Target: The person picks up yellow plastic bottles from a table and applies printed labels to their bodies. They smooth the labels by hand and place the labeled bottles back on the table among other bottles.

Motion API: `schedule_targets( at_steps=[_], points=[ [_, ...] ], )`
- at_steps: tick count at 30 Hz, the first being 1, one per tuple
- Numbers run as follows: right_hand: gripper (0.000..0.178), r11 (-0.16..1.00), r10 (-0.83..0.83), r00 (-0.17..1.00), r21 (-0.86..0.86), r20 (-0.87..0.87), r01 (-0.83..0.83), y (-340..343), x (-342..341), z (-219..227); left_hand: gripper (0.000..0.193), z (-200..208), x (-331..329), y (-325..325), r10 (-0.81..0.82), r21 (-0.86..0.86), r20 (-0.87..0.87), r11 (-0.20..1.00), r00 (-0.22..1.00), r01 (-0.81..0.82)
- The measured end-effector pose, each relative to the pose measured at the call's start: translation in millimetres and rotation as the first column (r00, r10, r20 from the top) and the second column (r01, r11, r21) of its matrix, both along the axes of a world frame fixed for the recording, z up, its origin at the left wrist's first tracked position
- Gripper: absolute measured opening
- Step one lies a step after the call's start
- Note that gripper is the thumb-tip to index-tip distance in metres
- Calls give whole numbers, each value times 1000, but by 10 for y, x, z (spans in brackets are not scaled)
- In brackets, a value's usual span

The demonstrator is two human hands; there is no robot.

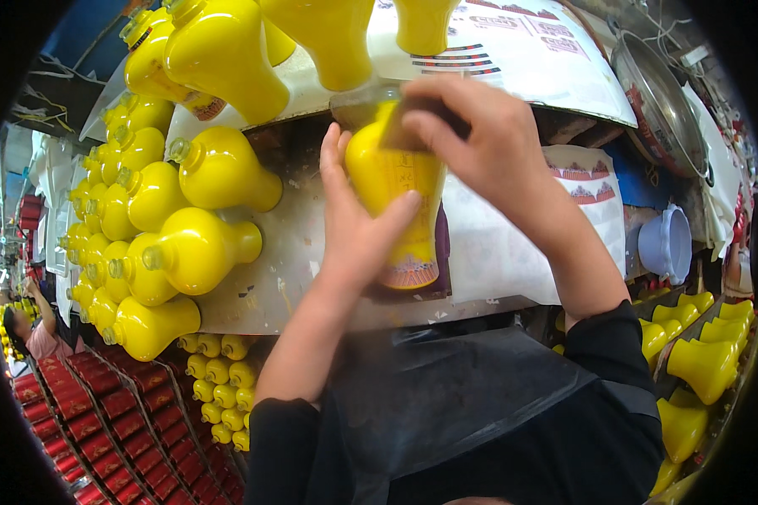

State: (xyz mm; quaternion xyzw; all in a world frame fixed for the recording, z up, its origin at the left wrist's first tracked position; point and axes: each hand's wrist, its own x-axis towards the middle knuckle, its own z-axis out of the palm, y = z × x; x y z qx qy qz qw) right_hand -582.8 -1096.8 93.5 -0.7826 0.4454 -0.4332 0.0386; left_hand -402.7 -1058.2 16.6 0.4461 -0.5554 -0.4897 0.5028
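Observation:
A yellow vase-shaped bottle (417, 231) with a patterned band near its base leans over the near side of the work table (269, 299). My left hand (349, 231) is wrapped round the bottle's left side, with the thumb across its printed front. At the bottle's shoulder, my right hand (488, 126) grips a flat dark piece (394, 132) like a scraper and presses it to the surface. Motion blurs this piece, so its exact kind is unclear. Part of a dark purple pad (443, 240) shows beneath the bottle.
Several yellow bottles (219, 168) lie at the left, and others (227, 63) stand beyond my hands. Printed decal sheets (577, 198) lie at the right and far side. A blue-grey bucket (665, 244) and metal basin (661, 105) are farther right. Red boxes (109, 421) fill the lower left.

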Motion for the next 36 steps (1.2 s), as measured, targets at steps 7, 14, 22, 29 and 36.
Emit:
schedule_targets(
  at_steps=[7,14,22,29,36],
  points=[
    [22,991,60,994,111,89,-70,-113,-40,-17,49,83,-68,-307,151,5,90,988,984,-152],
    [23,990,-62,996,120,-56,69,-215,-29,-6,39,61,-104,-452,151,125,-39,982,988,-145],
    [25,984,-71,945,-179,-318,13,-157,-102,-26,23,94,-106,-440,128,216,-303,974,945,-63],
    [14,811,435,771,-170,-464,-560,538,279,-217,20,143,50,-478,106,252,-446,968,889,10],
    [31,882,341,874,-205,-345,-425,741,62,-332,26,169,8,-363,6,-76,-105,997,994,-14]
  ],
)
